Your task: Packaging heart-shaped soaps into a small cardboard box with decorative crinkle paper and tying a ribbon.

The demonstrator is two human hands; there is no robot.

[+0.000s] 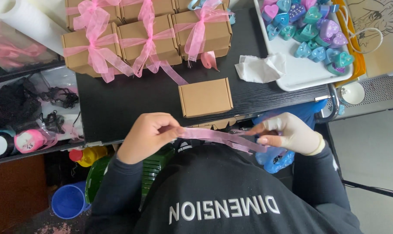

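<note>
The left hand [146,134] and the gloved right hand [287,132] are apart, each pinching an end of a pink ribbon [222,138] stretched between them. Just beyond the hands, a plain cardboard box [205,97] sits on the black table [127,99], with ribbon-tied boxes [146,37] farther off.

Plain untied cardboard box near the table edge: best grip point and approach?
Take the small plain cardboard box across its two short side walls, coming from above. It lies flat and closed, apart from the ribbon-tied boxes, with bare black table on both sides, so fingers probably fit there.
</note>
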